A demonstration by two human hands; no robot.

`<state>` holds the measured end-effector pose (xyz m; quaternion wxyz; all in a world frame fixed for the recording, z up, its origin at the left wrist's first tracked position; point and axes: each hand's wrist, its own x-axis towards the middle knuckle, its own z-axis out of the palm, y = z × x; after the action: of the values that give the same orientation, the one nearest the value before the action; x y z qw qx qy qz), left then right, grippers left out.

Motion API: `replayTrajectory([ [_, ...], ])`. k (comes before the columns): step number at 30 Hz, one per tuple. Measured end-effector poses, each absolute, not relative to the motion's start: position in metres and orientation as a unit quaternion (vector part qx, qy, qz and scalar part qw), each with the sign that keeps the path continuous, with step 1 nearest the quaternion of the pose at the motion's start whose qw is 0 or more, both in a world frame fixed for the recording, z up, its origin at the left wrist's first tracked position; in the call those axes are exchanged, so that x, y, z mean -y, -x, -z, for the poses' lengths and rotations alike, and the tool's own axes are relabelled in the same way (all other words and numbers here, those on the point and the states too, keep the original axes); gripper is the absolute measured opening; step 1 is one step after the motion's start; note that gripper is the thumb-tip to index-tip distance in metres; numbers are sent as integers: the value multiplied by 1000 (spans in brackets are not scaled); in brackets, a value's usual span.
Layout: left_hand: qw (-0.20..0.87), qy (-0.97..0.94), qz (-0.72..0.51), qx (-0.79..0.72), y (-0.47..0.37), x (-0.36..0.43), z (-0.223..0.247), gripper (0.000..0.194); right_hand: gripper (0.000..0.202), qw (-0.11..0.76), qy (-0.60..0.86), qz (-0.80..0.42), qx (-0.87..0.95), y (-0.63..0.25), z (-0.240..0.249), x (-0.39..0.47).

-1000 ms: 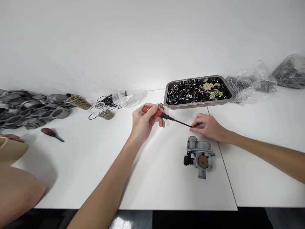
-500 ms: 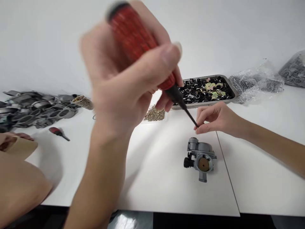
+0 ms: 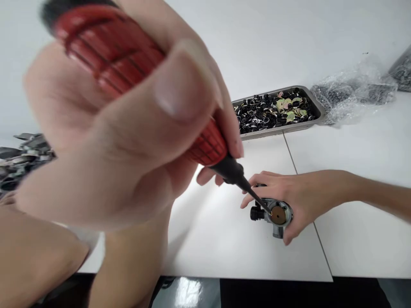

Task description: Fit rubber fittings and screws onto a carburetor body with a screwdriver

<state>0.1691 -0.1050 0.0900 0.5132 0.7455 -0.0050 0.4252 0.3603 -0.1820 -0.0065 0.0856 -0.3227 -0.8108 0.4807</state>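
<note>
My left hand (image 3: pixel 105 158) is wrapped round the red handle of a screwdriver (image 3: pixel 109 47), very near the camera and partly blurred. The black shaft slants down to the right. Its tip meets a tiny brass-coloured screw (image 3: pixel 271 213) at the edge of a brown disc (image 3: pixel 278 215) in the bore of a grey carburetor (image 3: pixel 278 232). My right hand (image 3: pixel 295 194) grips this carburetor from above and the right, fingers over its far side and thumb at the near side. Much of the body is hidden under that hand. A black knob (image 3: pixel 256 213) sticks out to the left.
Behind the hands stands a metal tray (image 3: pixel 289 128) of black rings and yellowish plates. Clear plastic bags (image 3: pixel 340 96) of dark parts lie right of it. Grey castings (image 3: pixel 25 156) are piled at far left. Another person's arm (image 3: pixel 38 256) reaches in at lower left.
My right hand has moved down from the screwdriver tip onto the carburetor. The screwdriver tip has come down to the brown disc, and my left hand looks larger, covering the container of brass screws.
</note>
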Motion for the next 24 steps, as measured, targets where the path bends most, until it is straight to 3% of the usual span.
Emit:
replayTrajectory([
  [4,432,-820,-374,-31,-188,132,-90,59,65,79,314,-475,818,-357,16,183],
  [10,475,-753,-420,-176,-196,146,-82,74,60,82,309,-475,820,-359,18,181],
  [17,508,-813,-283,-25,-178,125,-83,61,61,96,302,-474,821,-358,21,181],
  [21,495,-812,-309,-17,-181,132,-87,41,58,89,312,-490,809,-358,18,182],
  [24,509,-792,-337,14,-180,145,-87,42,51,83,326,-496,800,-357,15,183],
])
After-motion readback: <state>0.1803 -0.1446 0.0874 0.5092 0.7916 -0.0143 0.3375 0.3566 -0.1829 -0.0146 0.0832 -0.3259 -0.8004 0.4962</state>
